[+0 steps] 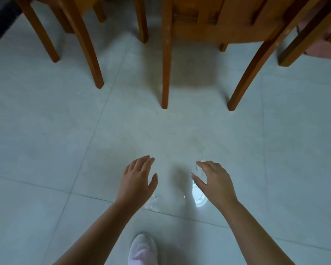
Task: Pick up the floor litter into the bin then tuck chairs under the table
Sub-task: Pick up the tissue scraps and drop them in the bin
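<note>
- Head view: both hands low over the tile floor [46,131]. Looks like the early litter stage.
- Left hand [137,178]: fingers straight and relaxed, holding nothing. A paper scrap [151,204] lies on the floor, partly under its wrist.
- Right hand [214,180]: thumb and forefinger curve around a second scrap [198,169]. Can't tell whether it's pinched yet.
- Bin not in view, so no sign of anything binned. At least two pieces left.
- Chairs [218,29] ahead, only legs and one seat showing. Tuck step judged still to do.
</note>
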`<state>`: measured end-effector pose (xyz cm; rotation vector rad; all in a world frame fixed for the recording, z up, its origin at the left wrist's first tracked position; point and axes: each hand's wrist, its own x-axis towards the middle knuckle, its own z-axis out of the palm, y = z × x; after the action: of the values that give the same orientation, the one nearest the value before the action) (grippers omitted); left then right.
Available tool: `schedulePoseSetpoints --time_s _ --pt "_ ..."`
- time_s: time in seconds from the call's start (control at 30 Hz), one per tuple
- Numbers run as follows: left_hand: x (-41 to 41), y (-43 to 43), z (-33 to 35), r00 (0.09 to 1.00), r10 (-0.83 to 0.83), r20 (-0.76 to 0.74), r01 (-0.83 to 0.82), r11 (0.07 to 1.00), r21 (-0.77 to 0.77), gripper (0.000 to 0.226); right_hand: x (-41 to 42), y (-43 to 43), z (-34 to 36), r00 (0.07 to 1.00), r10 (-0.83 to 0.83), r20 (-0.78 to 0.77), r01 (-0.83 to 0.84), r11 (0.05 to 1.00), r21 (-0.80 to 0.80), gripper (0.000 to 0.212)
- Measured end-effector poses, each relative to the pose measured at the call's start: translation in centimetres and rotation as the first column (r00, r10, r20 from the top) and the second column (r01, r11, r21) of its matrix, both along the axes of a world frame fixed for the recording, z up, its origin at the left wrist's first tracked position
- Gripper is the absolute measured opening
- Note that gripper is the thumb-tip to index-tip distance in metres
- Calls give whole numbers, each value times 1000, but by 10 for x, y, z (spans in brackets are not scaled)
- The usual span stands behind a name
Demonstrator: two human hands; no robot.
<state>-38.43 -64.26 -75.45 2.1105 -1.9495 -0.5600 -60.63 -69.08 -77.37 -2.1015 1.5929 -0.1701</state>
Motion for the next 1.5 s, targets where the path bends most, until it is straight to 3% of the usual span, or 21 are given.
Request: schedulePoseSetpoints --time_s 0.17,0.43,0.57,0.87,1.1,1.4,1.5 --pt "9 9 -89 999 -33 2 33 999 33 51 -4 -13 -86 979 126 -158 -119 991 54 43" --pt "22 35 -175 994 31 -107 -18 993 120 63 -20 -21 -160 992 72 -106 -62 994 92 54" --pt "18 48 -193 989 40 -143 -18 989 148 64 -22 -18 -174 997 15 -78 -1 986 169 57" --pt "2 67 -219 962 98 -256 -42 975 217 60 -25 9 -187 997 5 -83 11 981 192 33" --pt "-8 77 -231 940 178 -292 -122 972 199 47 -19 23 -192 995 82 -52 -69 972 224 17" --pt "-3 81 -236 891 334 -306 -266 932 245 11 -13 31 -197 971 233 -47 -211 937 279 14" --pt "-3 79 -235 845 416 -336 -344 904 255 10 -12 31 -194 976 219 2 -212 939 270 14"
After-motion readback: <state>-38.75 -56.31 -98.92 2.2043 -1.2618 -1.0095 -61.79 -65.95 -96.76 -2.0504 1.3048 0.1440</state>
